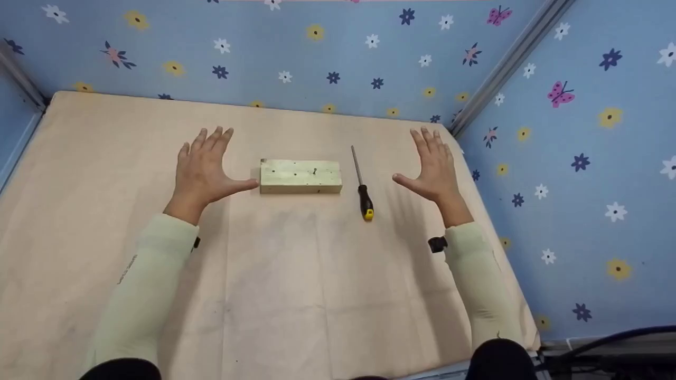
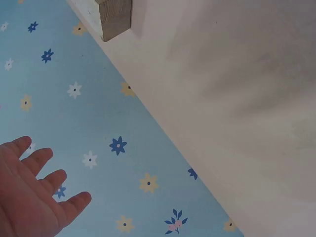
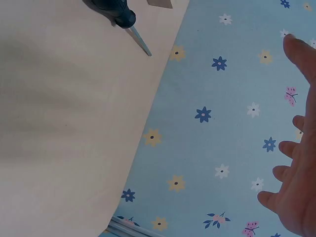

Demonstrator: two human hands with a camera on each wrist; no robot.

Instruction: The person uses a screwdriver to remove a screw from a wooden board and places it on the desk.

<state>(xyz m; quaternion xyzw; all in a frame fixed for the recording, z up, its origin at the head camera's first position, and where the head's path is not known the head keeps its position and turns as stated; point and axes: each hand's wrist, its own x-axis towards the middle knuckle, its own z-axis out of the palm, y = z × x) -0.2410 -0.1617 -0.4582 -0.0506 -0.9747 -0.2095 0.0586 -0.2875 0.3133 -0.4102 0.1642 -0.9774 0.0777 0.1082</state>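
Observation:
A pale wooden block (image 1: 285, 177) lies lengthwise on the table, with small dark holes in its top and a screw (image 1: 315, 171) standing up toward its right end. To its right is a screwdriver (image 1: 363, 195) with a black and yellow handle, its shaft pointing away from me. My left hand (image 1: 203, 171) is spread over the table left of the block, thumb tip overlapping the block's left end in the head view. My right hand (image 1: 433, 169) is spread too, to the right of the screwdriver. Both hands hold nothing. The block's end (image 2: 116, 17) shows in the left wrist view.
A cream cloth (image 1: 274, 274) covers the table. Blue flowered walls (image 1: 348, 53) rise at the back and right, with a grey metal post (image 1: 507, 68) at their corner. A dark cable (image 1: 607, 338) runs at the lower right.

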